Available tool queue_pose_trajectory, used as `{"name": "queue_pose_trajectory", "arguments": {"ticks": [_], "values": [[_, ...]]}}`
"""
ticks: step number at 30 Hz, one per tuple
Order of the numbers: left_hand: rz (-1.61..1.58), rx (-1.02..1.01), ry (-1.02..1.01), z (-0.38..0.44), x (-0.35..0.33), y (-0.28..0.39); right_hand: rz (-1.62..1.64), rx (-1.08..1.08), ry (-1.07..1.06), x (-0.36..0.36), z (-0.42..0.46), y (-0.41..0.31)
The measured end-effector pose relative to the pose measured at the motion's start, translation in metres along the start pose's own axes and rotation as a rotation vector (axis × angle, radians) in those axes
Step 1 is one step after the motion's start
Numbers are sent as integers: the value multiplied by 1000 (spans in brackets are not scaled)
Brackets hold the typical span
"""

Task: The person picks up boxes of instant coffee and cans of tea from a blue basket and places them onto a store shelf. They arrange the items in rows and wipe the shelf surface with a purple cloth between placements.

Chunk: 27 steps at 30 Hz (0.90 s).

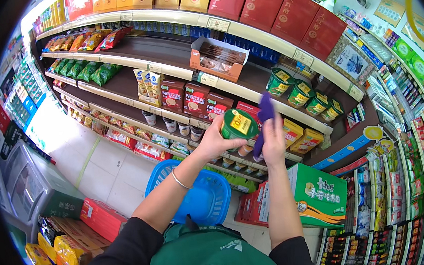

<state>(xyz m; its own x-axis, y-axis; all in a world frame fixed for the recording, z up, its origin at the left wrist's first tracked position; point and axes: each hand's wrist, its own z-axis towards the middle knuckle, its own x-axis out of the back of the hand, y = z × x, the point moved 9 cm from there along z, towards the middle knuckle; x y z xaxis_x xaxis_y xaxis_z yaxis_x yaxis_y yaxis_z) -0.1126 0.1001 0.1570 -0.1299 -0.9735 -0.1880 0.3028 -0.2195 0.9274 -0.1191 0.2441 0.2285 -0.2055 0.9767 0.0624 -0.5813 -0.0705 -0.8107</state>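
My left hand (220, 141) grips a green tub with a yellow-labelled lid (238, 124), tilted so that its top faces me. Just to the right of it, my right hand (273, 140) has a purple cloth (266, 122) pressed in its palm and fingers. The cloth hangs close to the tub's side; whether they touch I cannot tell. Similar green tubs (309, 99) stand in a short row at the right of the shelf (264, 86) beyond my hands. Below my forearms a blue plastic basket (202, 194) sits on the floor.
Red Nescafe boxes (197, 97) and small white cups (169, 124) line the shelves below. A carton of wrapped packets (220, 58) is behind my hands. A green carton (317, 195) stands at right. A chest freezer (31, 182) and a red box (100, 218) are at left.
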Motion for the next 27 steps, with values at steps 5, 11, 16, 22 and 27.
{"name": "queue_pose_trajectory", "arguments": {"ticks": [5,11,16,22,27], "values": [[354,-128,-45,-8,-2,6,-694,12,-548,-70,-4,-9],[-160,109,-60,-25,-15,-12,424,-672,-234,-13,7,80],[-421,94,120,-27,-4,-31,859,-913,331,-29,-64,134],[-203,45,358,-30,37,-35,850,-973,283,-53,-95,134],[-224,98,251,-27,28,-57,262,-586,206,-16,-73,124]]}}
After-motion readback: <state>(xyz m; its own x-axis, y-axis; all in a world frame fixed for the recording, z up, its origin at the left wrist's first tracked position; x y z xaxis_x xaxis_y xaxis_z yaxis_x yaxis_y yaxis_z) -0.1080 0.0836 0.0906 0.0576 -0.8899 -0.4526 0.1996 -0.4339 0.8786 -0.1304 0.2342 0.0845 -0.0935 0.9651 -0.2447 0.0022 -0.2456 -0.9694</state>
